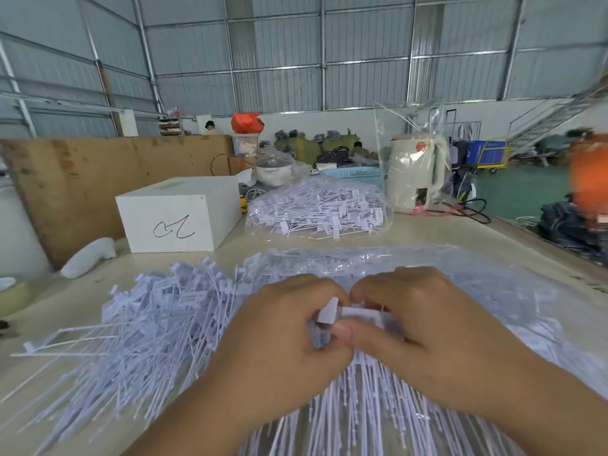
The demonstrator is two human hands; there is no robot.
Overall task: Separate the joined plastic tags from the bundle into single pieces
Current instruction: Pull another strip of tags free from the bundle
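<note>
Both hands, left hand [279,334] and right hand [424,327], pinched joined tags [348,315]; far clear bag [316,209] held more tags.

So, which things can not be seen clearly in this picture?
- Head view: the joined tags are mostly covered by the left hand and right hand.
- The print on the bagged tags is too small.
- The person in orange is blurred and cut off by the right edge.

White box [179,218] with a scribble — cream kettle [415,174] behind, bagged.
</note>
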